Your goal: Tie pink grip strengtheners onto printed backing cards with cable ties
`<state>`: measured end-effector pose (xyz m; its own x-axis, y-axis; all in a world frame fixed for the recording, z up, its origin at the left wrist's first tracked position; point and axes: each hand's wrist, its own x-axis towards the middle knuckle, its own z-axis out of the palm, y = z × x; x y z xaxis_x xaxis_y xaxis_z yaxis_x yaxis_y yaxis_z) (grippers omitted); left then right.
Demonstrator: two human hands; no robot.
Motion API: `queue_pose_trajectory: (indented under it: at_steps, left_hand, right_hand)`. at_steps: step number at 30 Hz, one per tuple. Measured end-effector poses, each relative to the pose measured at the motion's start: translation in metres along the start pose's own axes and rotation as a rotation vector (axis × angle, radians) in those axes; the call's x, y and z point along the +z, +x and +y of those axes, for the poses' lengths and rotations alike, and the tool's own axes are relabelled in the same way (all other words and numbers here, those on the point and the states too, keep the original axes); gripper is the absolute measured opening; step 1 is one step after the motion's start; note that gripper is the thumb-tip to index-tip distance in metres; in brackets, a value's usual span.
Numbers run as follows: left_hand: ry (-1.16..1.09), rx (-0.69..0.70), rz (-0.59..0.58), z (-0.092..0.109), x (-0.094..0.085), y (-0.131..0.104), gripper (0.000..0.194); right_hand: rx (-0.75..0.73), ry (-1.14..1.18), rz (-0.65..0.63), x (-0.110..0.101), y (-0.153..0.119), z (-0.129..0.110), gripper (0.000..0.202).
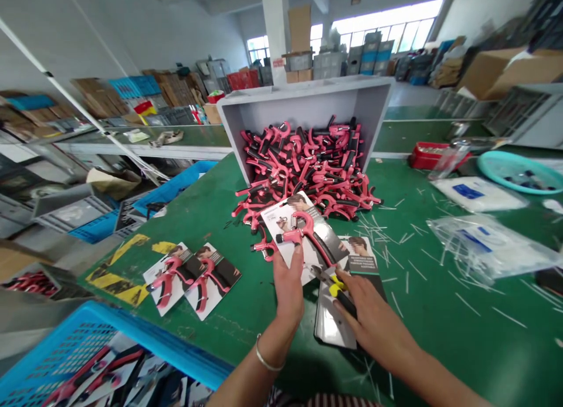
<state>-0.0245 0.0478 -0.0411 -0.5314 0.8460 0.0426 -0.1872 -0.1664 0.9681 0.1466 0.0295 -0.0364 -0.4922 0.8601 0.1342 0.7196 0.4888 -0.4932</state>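
My left hand [289,284] is closed on a printed backing card [281,216] with a pink and black hand grip strengthener [303,225] on it, the thumb lying over the strengthener. In my right hand [372,313] is a pair of cutting pliers [338,291] with yellow and black handles. Their jaws are at the lower edge of the held card. Under them lies a stack of printed cards [336,319], partly hidden by my right hand. Two carded strengtheners, one [169,278] overlapping another [211,281], lie on the table to the left.
A grey bin [303,96] tipped towards me spills loose strengtheners [308,166] onto the green table [246,336]. Thin white strips [407,278] are scattered at right, near plastic bags [488,243] and a turquoise tray [497,160]. A blue basket [145,331] stands at lower left.
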Motion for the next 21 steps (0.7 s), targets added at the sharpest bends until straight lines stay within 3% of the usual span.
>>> queue_pose_trajectory:
  at_steps: [9, 12, 15, 18, 21]
  left_hand:
    - [-0.022, -0.038, -0.005, -0.001, -0.006, -0.004, 0.038]
    - [0.048, -0.024, -0.037, -0.002, -0.008, -0.008, 0.036]
    - [0.314, 0.049, -0.053, -0.004, -0.013, -0.003, 0.035]
    - [0.602, 0.178, -0.022, -0.002, -0.036, 0.019, 0.038]
    - [0.855, 0.183, 0.197, 0.007, -0.093, 0.050, 0.042]
  right_hand:
    - [0.036, 0.070, 0.033, 0.009, 0.001, -0.001, 0.042]
    - [0.074, 0.176, -0.065, 0.010, 0.001, -0.001, 0.029]
    - [0.103, 0.289, -0.232, 0.002, -0.003, -0.009, 0.024]
    - [0.138, 0.343, -0.374, -0.015, -0.017, -0.019, 0.024]
    - [0.139, 0.411, -0.418, -0.032, -0.042, -0.014, 0.022]
